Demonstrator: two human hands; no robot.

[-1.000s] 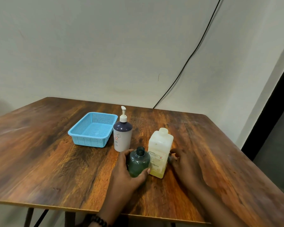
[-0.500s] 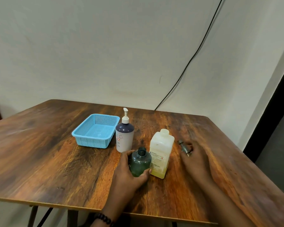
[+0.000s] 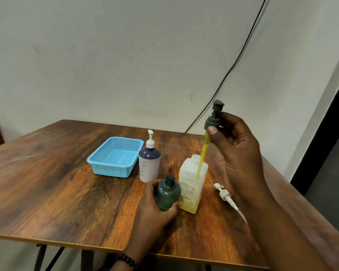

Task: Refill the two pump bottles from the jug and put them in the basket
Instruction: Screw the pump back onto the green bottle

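Note:
A dark green bottle [image 3: 168, 193] stands open-necked on the table, with my left hand [image 3: 155, 210] wrapped around its lower side. My right hand [image 3: 237, 145] holds a dark pump head [image 3: 213, 118] in the air, its yellow tube [image 3: 202, 157] hanging in front of the jug. The pale jug [image 3: 191, 184] with yellow liquid stands just right of the green bottle. A white bottle with a dark top and a white pump [image 3: 149, 163] stands behind them. The blue basket [image 3: 108, 167] sits empty to the left.
A loose white pump with its tube [image 3: 227, 198] lies on the wooden table [image 3: 47, 182] right of the jug. A black cable [image 3: 233, 65] runs down the wall behind. The table's front edge is close to me.
My right hand rose from the table beside the jug, lifting the dark pump head high. The white pump now shows on the table. My left hand stays on the green bottle.

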